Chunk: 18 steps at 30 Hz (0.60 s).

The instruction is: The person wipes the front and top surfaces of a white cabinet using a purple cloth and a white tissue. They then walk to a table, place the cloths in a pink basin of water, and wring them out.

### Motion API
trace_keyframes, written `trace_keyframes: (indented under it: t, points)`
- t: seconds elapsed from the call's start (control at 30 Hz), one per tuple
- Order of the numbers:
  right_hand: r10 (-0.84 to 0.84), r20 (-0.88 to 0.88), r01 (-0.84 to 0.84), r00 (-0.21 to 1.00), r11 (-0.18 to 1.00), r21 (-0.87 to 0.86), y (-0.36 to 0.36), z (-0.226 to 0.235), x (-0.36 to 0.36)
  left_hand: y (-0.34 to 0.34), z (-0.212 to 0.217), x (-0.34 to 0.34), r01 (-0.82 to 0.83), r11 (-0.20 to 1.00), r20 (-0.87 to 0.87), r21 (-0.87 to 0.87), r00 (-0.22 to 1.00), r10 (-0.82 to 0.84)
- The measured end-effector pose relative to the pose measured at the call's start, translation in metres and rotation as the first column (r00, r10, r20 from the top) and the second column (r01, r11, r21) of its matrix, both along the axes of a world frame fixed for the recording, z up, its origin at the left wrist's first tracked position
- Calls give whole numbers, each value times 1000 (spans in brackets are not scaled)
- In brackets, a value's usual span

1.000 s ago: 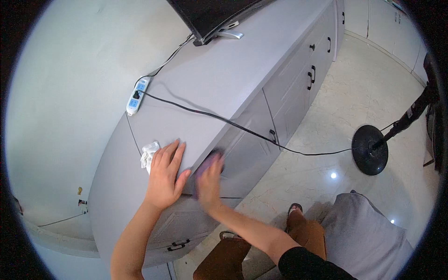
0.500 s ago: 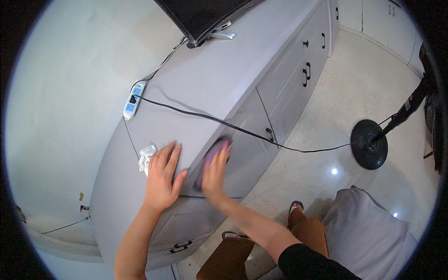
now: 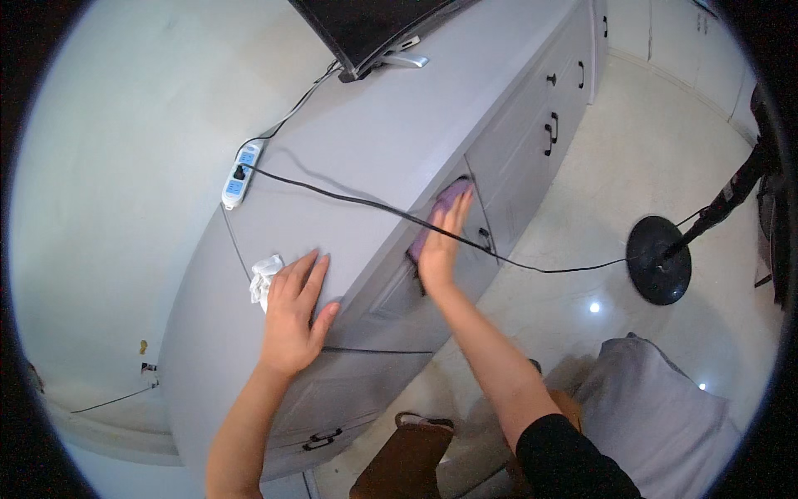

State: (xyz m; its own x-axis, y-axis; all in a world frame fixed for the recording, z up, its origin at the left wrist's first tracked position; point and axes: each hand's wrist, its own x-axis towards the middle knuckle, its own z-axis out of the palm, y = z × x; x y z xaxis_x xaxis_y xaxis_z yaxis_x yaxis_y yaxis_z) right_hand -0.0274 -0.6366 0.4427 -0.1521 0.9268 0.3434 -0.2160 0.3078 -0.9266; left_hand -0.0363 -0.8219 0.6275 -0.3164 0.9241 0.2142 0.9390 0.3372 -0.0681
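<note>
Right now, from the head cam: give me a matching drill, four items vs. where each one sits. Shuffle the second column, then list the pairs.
Things:
1. purple cloth
2. power strip
3. white crumpled tissue
4. round black stand base

Places:
A. on the tiled floor, right of the cabinet
B. under the right hand, at the cabinet's front edge
C. on the cabinet top, near the wall, with a black cable plugged in
D. on the cabinet top, just beside the left hand

Pairs: 1-B, 2-C, 3-D, 4-A
</note>
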Motion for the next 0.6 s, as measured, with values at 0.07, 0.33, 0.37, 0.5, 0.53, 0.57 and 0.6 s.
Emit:
trace_keyframes:
  t: [0.07,0.33,0.37,0.5,0.53,0.57,0.6]
  points:
    - [34,81,-43,996,994,103,-32,-3,8,2,-4,-2,26,999,16,27,1000,-26]
    - [-4,-24,9,1000,983,185,15,-3,-1,-1,-6,0,1,1000,24,0,1000,-1]
    - [-34,-16,35,999,996,79,24,-7,-4,0,-3,0,5,1000,9,6,1000,-5]
    - [-140,-8,134,990,961,-240,38,-93,-14,11,1,5,16,1000,28,9,999,-17]
    - [-146,18,144,989,939,-313,42,-110,-15,12,0,5,26,1000,26,16,999,-27]
    - [-96,38,103,995,941,-322,36,-93,-9,9,-1,4,19,1000,21,12,1000,-20]
    - [-80,38,85,996,981,-172,29,-73,-5,6,-2,3,7,1000,17,6,1000,-7]
